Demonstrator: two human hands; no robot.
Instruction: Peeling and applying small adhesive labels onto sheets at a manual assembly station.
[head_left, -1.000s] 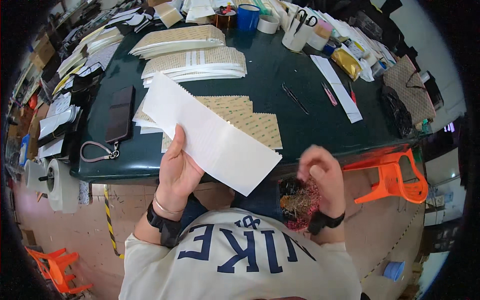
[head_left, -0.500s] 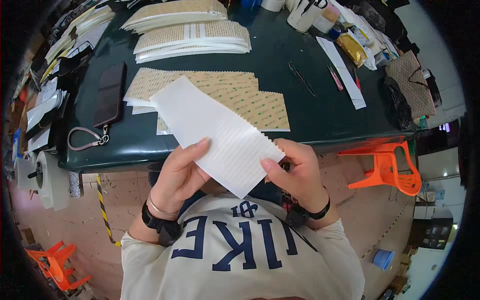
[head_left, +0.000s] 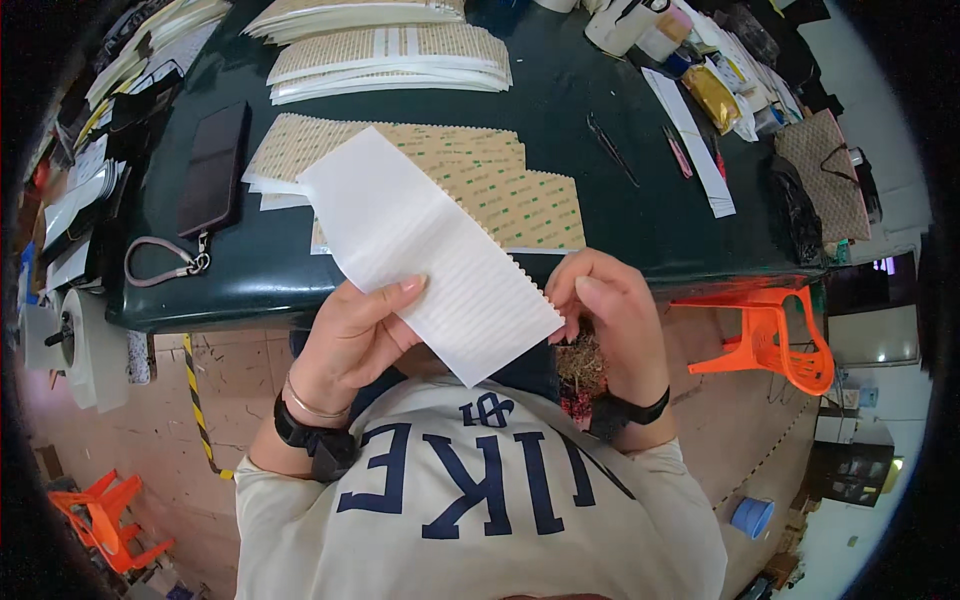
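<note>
A white sheet (head_left: 420, 240) with a saw-toothed right edge is tilted in front of me, just over the table's near edge. My left hand (head_left: 365, 330) pinches its lower left side, thumb on top and fingers underneath. At the sheet's lower right corner is my right hand (head_left: 610, 310), its fingers loosely bent and the thumb lifted off the paper. Those fingertips are close to the toothed edge; whether they touch it I cannot tell. Behind the sheet, tan sheets with green print (head_left: 520, 200) lie overlapping on the table, partly covered by it.
Stacks of similar tan sheets (head_left: 390, 65) stand farther back on the dark green table (head_left: 330, 305). A phone (head_left: 215, 165) with a wrist strap lies left. Black tweezers (head_left: 612, 150), a pink tool (head_left: 677, 152) and a white strip (head_left: 690, 140) lie right. An orange stool (head_left: 770, 340) stands beyond.
My right thumb has come up off the sheet, and that hand has shifted slightly up and right. The left hand keeps its grip. The view has shifted a little.
</note>
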